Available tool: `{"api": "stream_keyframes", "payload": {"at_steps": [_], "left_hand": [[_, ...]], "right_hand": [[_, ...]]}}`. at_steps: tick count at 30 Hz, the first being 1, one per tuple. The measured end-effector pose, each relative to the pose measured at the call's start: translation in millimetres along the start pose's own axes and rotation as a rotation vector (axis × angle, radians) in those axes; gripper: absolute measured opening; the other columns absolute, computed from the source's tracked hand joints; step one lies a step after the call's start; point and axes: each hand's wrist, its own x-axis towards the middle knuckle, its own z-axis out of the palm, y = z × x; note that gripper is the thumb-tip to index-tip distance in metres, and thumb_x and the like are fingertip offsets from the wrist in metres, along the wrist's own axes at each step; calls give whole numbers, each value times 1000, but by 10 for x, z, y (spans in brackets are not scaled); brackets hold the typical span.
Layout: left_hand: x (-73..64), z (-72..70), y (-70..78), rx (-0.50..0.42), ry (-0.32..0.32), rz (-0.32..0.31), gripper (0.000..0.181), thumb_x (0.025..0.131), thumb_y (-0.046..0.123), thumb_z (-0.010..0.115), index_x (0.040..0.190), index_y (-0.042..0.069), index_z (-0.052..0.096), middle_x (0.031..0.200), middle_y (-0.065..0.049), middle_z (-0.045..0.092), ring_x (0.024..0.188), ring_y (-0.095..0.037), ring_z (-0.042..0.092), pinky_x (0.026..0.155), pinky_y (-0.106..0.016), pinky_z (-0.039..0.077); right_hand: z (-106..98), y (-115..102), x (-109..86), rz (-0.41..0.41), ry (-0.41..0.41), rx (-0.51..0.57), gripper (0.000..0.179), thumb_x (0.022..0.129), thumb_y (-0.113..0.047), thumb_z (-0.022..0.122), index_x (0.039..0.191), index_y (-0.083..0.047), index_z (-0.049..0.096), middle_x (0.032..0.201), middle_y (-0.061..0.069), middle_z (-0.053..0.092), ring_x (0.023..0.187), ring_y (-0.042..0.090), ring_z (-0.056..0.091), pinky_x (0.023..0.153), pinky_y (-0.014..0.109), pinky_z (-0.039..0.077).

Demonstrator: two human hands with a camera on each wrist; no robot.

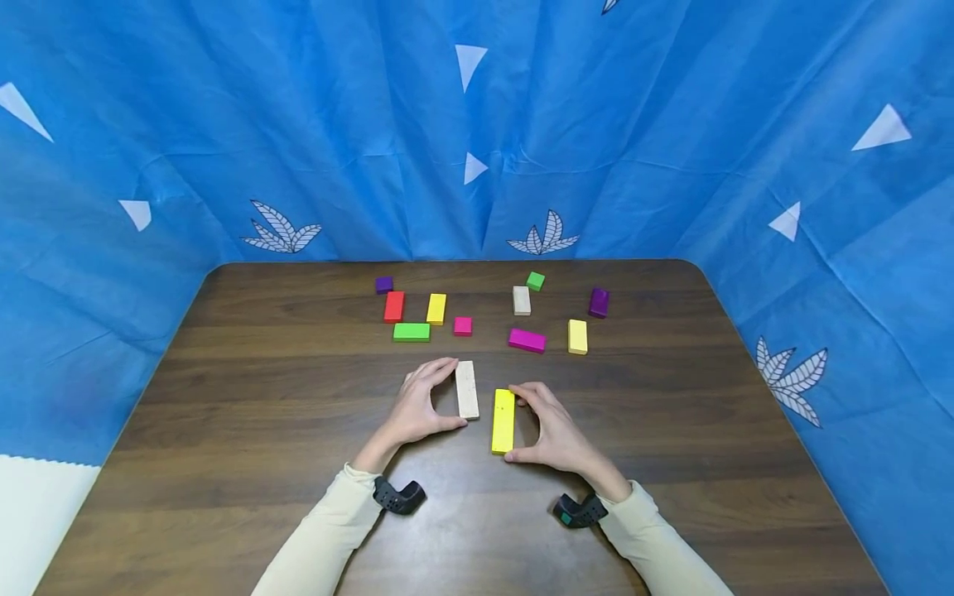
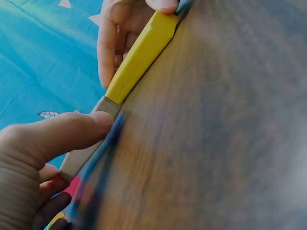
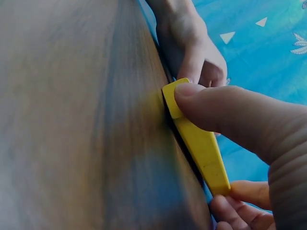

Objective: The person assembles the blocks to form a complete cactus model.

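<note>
Near the middle of the wooden table, my left hand (image 1: 416, 406) holds a long off-white wooden block (image 1: 466, 390) by its two ends, thumb at the near end and fingers at the far one. Just to the right lies a long yellow block (image 1: 503, 422), pinched the same way by my right hand (image 1: 555, 437). A narrow gap separates the two blocks, which stand roughly parallel. In the left wrist view the thumb presses the end of the off-white block (image 2: 79, 162). The right wrist view has the yellow block (image 3: 204, 149) between thumb and fingertips, low against the tabletop.
Beyond the hands on the table (image 1: 298, 397) lie several smaller blocks, among them a green block (image 1: 411, 333), a red block (image 1: 394, 307), a pink block (image 1: 463, 326), a magenta block (image 1: 527, 340) and a pale yellow block (image 1: 577, 337). A blue curtain (image 1: 417, 124) surrounds the table.
</note>
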Motion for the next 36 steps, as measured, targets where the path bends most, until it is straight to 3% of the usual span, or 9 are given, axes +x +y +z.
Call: {"api": "stream_keyframes", "payload": {"at_steps": [5,12,15,21,27,36], "left_hand": [[-71,17,62,-79,1,2,93,59,24,91,139,-2,51,140,-14,53,127,-33,53,98,-62,40],[-257,-11,129,-160,2,41,93,57,21,92,137,-4,52,136,-13,55,106,-27,62,90,-41,50],[-365,-49,157,-185,-4,50,93,57,20,93,137,-5,52,136,-13,55,104,-26,63,89,-36,52],[-580,-116,246,-177,-27,35,93,57,21,93,136,-5,53,136,-12,55,108,-26,62,90,-34,52],[-729,-87,349,-141,-80,-5,96,56,24,93,139,0,52,139,-6,53,120,-22,58,96,-37,50],[-800,23,435,-116,-110,37,96,58,26,93,140,-1,51,138,-4,53,125,-23,54,101,-41,48]], "right_hand": [[-17,33,17,1,16,43,94,60,-29,93,139,-3,49,122,7,53,106,17,54,93,36,49],[-57,40,60,-8,20,77,93,60,-28,93,138,-2,50,120,7,54,101,16,55,88,28,51],[-77,37,89,-6,24,89,93,60,-27,93,138,-1,51,122,7,54,100,16,56,87,28,52],[-99,17,185,4,13,91,93,61,-29,93,139,-2,50,125,8,53,102,17,57,88,30,53],[-99,-3,299,13,2,71,93,61,-29,93,139,-2,50,126,8,53,104,16,58,88,30,53],[-32,-67,438,-8,-37,18,95,63,-30,92,141,0,48,127,11,52,103,16,57,88,32,52]]}}
